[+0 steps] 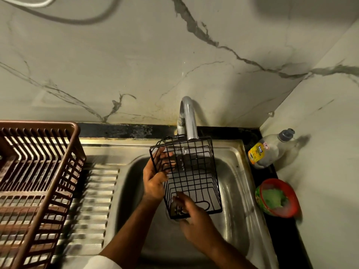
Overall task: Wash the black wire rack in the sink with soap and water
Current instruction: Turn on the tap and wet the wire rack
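The black wire rack (196,171), a box-shaped basket, is held tilted over the steel sink (235,183) under the tap (188,121). A thin stream of water falls through its upper wires. My left hand (155,179) grips the rack's left side, with the fingers curled in through the wires. My right hand (196,224) is at the rack's lower left corner, its fingers against the wires and blurred; I cannot tell whether it grips them.
A brown plastic dish drainer (37,183) stands on the ribbed draining board at left. A dish soap bottle (270,150) lies on the black counter at right, with a red bowl (277,199) holding a green scrubber below it. Marble wall behind.
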Tool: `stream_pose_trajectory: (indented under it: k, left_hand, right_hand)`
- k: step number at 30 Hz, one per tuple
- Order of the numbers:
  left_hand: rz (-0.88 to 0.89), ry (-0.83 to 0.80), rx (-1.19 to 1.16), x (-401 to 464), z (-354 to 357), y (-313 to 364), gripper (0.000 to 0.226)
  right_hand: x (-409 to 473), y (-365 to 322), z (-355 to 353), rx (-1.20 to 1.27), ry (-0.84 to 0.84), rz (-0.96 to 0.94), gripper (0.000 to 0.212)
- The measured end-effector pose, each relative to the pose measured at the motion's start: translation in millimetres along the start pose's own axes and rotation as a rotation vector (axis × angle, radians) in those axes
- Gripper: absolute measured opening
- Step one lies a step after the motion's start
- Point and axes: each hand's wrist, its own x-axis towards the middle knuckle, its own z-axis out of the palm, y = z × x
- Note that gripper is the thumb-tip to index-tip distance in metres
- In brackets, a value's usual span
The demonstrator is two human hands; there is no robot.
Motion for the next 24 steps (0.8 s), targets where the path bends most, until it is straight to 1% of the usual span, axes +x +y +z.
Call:
stream_pose_trajectory:
  k: [2, 4, 5, 6, 7, 8, 9, 10, 11, 12, 14, 17, 20, 22, 24]
  left_hand:
    - [-0.038, 0.075, -0.05, -4.9, -1.0, -2.5, 0.079]
    - [-0.085, 0.172, -0.134, -10.4, -0.3, -2.4, 0.076]
    - [-0.106, 0.214, -0.178, -13.5, 0.0, -3.2, 0.073]
    - [-0.129, 0.252, -0.216, -16.7, 0.3, -4.0, 0.071]
    - [-0.154, 0.283, -0.25, -19.6, 1.0, -5.3, 0.068]
    - [-0.188, 0.317, -0.271, -22.5, 2.3, -6.6, 0.065]
    - [-0.223, 0.346, -0.286, -25.3, 4.0, -8.4, 0.064]
    - [-0.257, 0.367, -0.294, -28.4, 5.5, -10.4, 0.066]
    - [-0.285, 0.377, -0.302, -31.5, 7.2, -12.6, 0.067]
    - [-0.303, 0.379, -0.306, -34.5, 9.0, -13.5, 0.068]
    - [-0.337, 0.364, -0.314, -38.0, 10.4, -10.8, 0.07]
    - [-0.389, 0.374, -0.249, -32.0, -2.9, -7.0, 0.067]
    - [-0.362, 0.39, -0.11, -18.9, -34.6, 1.4, 0.07]
    - [-0.316, 0.309, 0.021, -13.4, -56.8, 9.7, 0.076]
    - [-0.297, 0.161, 0.183, -9.7, -65.8, 21.7, 0.08]
  right_hand:
    - [-16.0, 8.3, -1.8, 0.061, 0.248, 0.04, 0.051]
    - [-30.5, 23.5, -1.0, 0.133, 0.496, 0.167, 0.024]
    - [-35.6, 30.6, -0.4, 0.205, 0.588, 0.267, 0.018]
    - [-38.8, 35.3, -0.7, 0.287, 0.642, 0.371, 0.02]
    - [-38.9, 38.3, -1.4, 0.379, 0.648, 0.443, 0.03]
    - [-37.2, 39.8, -2.6, 0.483, 0.607, 0.477, 0.04]
    - [-32.6, 39.2, -4.0, 0.596, 0.54, 0.482, 0.043]
    - [-27.4, 36.7, -5.8, 0.689, 0.462, 0.458, 0.041]
    - [-20.1, 35.4, -8.3, 0.72, 0.406, 0.42, 0.037]
    - [-11.1, 34.6, -10.6, 0.714, 0.384, 0.382, 0.033]
    - [5.1, 34.6, -15.2, 0.698, 0.408, 0.343, 0.029]
    - [18.2, 31.6, -26.7, 0.68, 0.447, 0.33, 0.032]
    - [23.2, 33.9, -46.7, 0.631, 0.462, 0.306, 0.042]
    - [27.1, 36.1, -59.9, 0.574, 0.447, 0.296, 0.048]
    - [31.5, 36.3, -72.8, 0.447, 0.412, 0.286, 0.05]
